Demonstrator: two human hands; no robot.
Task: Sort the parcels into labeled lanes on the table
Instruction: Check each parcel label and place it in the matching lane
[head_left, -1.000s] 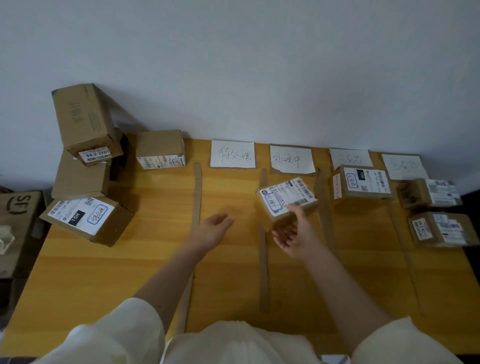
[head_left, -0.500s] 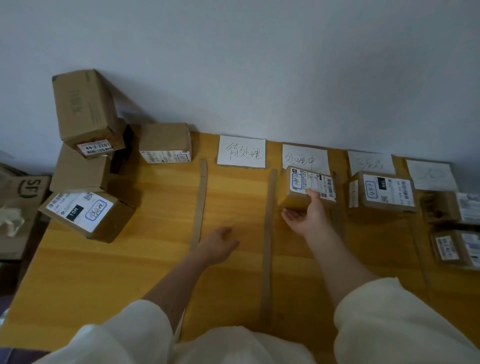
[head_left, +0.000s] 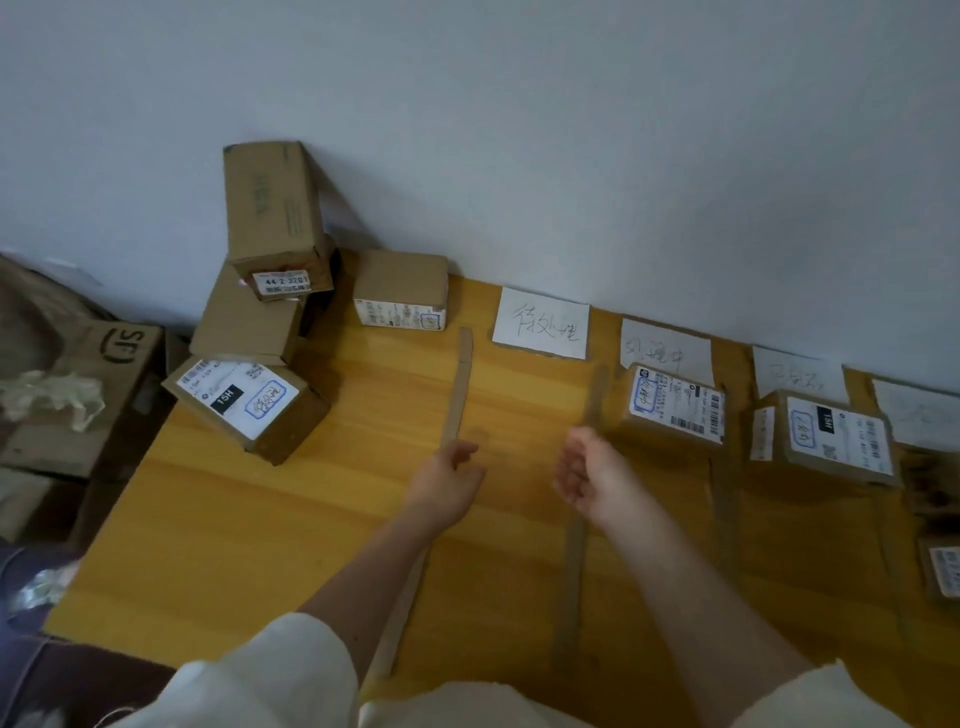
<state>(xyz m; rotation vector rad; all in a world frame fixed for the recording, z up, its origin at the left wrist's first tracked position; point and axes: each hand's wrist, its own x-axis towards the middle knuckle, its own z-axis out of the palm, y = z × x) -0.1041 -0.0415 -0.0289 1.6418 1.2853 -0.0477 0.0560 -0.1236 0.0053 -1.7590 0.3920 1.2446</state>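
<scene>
Unsorted pile (head_left: 270, 332) sits at the far-left of the table (head_left: 218, 545), stacked against the wall. Nearest candidate is the 15H parcel (head_left: 247, 405) at the front of that pile, lying flat but skewed, label up, long axis running roughly from far-left to near-right. It's up and to the left of both hands. Left hand (head_left: 447, 483) is the closer one, hovering over the first divider strip (head_left: 457, 395); right hand (head_left: 589, 475) is further off, over the second divider strip (head_left: 574, 566).

Both hands hold nothing. Left: fingers loosely extended, pointing forward, not touching anything I can see. Right: palm turned inward, fingers relaxed and slightly curled, apart from the placed parcel (head_left: 672, 408), which sits in the second lane under its lane card (head_left: 667, 351). First lane under the first lane card (head_left: 543, 325) has no parcel. Handwriting on the further cards is too blurred to read, so which lane the 15H one goes to, I can't say.

Likely a leftward reach, left hand leading.
</scene>
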